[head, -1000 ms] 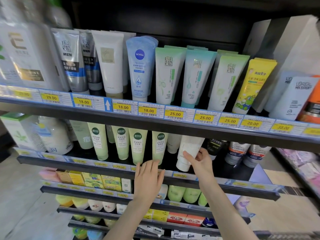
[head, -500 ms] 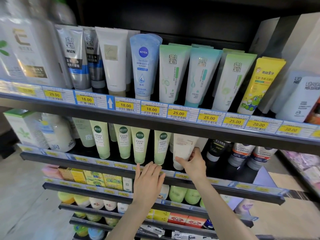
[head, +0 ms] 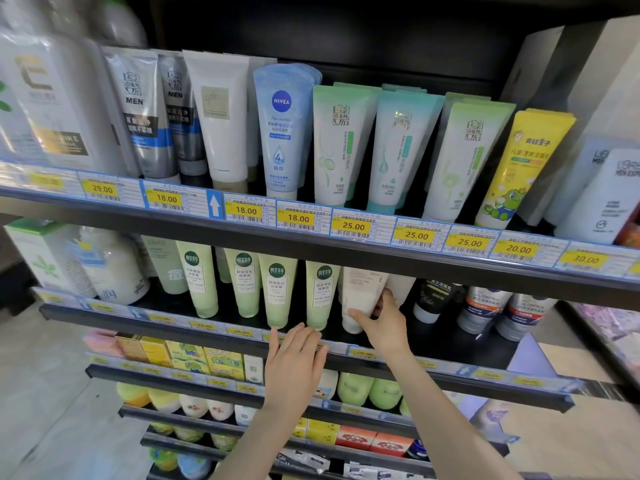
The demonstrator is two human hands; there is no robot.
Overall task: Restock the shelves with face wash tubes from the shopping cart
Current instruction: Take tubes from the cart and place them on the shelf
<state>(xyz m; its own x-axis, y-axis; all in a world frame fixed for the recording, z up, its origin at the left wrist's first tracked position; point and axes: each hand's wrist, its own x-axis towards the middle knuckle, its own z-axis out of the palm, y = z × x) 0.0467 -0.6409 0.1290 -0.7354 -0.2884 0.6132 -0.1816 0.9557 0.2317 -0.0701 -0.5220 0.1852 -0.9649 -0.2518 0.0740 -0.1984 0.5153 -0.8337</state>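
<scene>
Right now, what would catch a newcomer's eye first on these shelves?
Probably the two hands at the second shelf: the right hand grips a white tube, while the left hand rests flat on the shelf edge below the green tubes. Above them, the yellow price tags and blue Nivea tube stand out.

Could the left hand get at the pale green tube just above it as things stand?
Probably yes: the left hand lies open at the shelf edge right below the pale green tube, with nothing between them.
</scene>
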